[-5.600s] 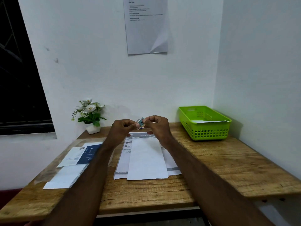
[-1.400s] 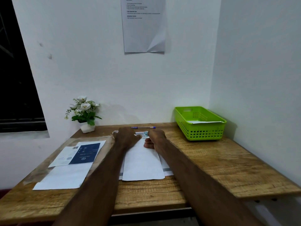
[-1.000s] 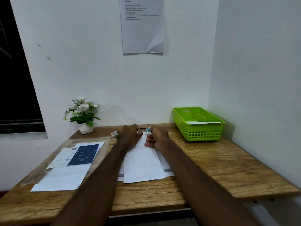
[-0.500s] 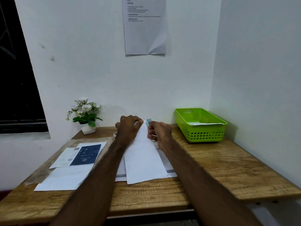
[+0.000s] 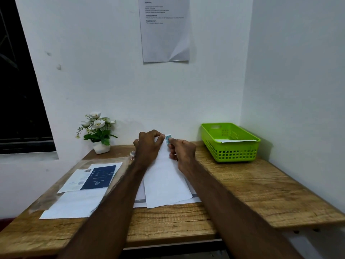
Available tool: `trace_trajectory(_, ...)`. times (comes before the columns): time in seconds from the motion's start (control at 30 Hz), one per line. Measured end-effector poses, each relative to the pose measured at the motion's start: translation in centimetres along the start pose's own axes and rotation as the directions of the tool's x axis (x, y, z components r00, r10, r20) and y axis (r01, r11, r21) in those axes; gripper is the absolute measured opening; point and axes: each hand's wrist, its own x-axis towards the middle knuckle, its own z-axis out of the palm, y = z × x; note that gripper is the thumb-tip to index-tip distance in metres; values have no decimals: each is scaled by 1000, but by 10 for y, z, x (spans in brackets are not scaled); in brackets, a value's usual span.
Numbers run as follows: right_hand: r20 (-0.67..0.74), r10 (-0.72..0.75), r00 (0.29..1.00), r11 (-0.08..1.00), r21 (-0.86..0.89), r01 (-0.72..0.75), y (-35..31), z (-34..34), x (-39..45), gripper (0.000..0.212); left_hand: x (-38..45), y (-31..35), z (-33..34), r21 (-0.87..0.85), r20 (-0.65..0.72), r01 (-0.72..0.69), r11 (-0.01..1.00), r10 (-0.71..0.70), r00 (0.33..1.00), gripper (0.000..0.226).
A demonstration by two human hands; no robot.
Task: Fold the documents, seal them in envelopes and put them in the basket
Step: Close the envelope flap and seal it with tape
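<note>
At the centre of the frame, two hands met at the far end of a white envelope [image 5: 166, 182] lying lengthwise on a wooden desk [image 5: 261, 191]. The left hand [image 5: 148, 146] curled its fingers over the envelope's top edge, while the right hand [image 5: 182, 152] pinched a small blue sticker [image 5: 168, 139] between thumb and forefinger just beside that edge. A printed sheet [image 5: 196, 198] showed beneath the envelope, its lower border near the desk's front edge. At centre right, a green basket [image 5: 231, 154] stood against the corner walls, a white envelope inside, with bare wood between it and the hands. At lower left lay papers [image 5: 74, 204], one with a dark blue panel; a flower pot [image 5: 100, 147] sat behind them by the wall.
</note>
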Motion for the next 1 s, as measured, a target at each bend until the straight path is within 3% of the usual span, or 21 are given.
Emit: trace_trajectory(1.0,-143,-27,989,998,-57,19,-1,5,-14,24,0,-2,5,-42,16,-32,999,33,999,19)
